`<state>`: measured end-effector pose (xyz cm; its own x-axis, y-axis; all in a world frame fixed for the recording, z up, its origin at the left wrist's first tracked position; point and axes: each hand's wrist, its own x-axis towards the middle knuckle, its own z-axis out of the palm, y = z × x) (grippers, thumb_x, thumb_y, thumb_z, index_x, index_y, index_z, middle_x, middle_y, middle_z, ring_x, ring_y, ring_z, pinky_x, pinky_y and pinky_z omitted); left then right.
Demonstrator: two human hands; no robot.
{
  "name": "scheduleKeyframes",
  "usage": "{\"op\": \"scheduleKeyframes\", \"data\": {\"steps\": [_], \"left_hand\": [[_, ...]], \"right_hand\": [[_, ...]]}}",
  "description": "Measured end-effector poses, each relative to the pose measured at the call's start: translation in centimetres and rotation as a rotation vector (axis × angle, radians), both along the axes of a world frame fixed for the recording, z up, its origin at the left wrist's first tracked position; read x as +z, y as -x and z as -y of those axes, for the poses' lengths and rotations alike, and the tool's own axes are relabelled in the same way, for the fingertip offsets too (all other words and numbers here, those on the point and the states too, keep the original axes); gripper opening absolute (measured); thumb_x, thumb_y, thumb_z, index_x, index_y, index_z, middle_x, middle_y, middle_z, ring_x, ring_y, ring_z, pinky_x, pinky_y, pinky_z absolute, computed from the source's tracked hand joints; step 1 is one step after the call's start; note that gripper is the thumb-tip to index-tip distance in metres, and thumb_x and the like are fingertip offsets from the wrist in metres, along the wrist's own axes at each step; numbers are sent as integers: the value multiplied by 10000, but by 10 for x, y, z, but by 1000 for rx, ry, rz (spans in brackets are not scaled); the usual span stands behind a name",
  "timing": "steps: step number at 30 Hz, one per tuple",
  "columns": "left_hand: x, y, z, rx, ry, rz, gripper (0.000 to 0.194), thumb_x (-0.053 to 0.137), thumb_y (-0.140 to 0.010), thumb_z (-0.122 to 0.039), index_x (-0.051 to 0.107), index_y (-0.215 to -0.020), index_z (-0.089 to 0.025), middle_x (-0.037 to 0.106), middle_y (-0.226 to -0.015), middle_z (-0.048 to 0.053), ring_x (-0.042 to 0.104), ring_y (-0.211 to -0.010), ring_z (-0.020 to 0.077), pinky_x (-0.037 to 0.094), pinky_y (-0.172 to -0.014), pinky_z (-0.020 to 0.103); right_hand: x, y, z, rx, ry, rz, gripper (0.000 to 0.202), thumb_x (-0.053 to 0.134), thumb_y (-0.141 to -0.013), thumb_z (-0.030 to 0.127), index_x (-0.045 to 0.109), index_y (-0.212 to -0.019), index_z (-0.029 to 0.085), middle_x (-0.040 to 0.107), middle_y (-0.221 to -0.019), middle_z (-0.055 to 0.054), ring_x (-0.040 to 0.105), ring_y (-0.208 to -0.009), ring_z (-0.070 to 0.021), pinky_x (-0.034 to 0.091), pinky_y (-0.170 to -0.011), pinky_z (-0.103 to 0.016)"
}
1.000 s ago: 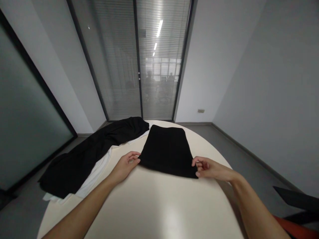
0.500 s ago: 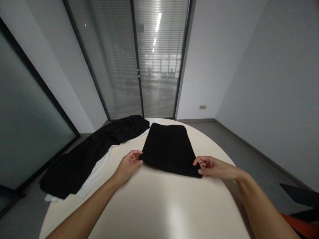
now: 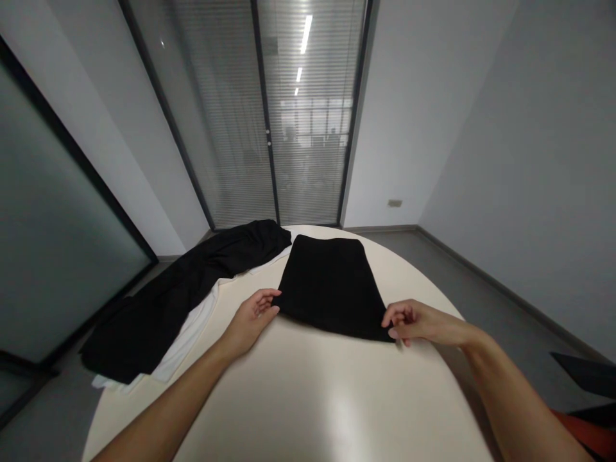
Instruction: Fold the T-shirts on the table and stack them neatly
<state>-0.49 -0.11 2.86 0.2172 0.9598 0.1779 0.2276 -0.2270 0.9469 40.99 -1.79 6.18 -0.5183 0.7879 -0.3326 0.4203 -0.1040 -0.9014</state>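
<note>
A black skirt point(image 3: 332, 285) lies spread on the round cream table point(image 3: 289, 398), its narrower end away from me and its wide hem towards me. My left hand point(image 3: 253, 321) pinches the hem's left corner between thumb and fingers. At the right corner of the hem, my right hand point(image 3: 411, 323) is closed on the fabric in the same way, fingers curled. The hem's near edge looks slightly raised off the table top.
To the left, a long black garment point(image 3: 192, 276) lies over white cloth point(image 3: 190, 330) along the table's edge. Behind the table stands a glass partition with blinds point(image 3: 308, 160). A dark and red object point(image 3: 584, 430), partly cut off, is at the lower right.
My right hand has shifted slightly at its corner of the skirt. The whole view has moved a little; the skirt keeps nearly the same shape and place on the table.
</note>
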Motion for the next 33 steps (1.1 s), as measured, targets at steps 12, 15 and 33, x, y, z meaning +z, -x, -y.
{"op": "scheduleKeyframes", "data": {"steps": [12, 15, 33], "left_hand": [[-3, -1, -3, -11, 180, -109, 417, 603, -841, -540, 629, -1025, -167, 450, -503, -89, 367, -401, 87, 223, -435, 207], [-5, -2, -3, -19, 243, -155, 466, 584, -827, -570, 638, -1046, -162, 435, -451, -101, 351, -330, 89, 210, -388, 210], [-7, -2, 3, 166, -14, -421, 141, 671, -788, -333, 726, -858, -224, 577, -672, -12, 515, -619, 164, 327, -613, 253]], "right_hand": [[-2, -1, 0, -2, 6, 71, 431, 784, -765, 552, 671, -886, 154, 618, -706, 0, 496, -514, -68, 372, -503, -207], [0, 2, 1, 9, 23, 76, 446, 774, -764, 574, 654, -883, 161, 603, -683, 9, 519, -514, -80, 380, -511, -215], [4, 18, 9, -49, -51, 180, 537, 758, -745, 626, 402, -753, 224, 502, -595, 52, 490, -496, -93, 347, -480, -217]]}}
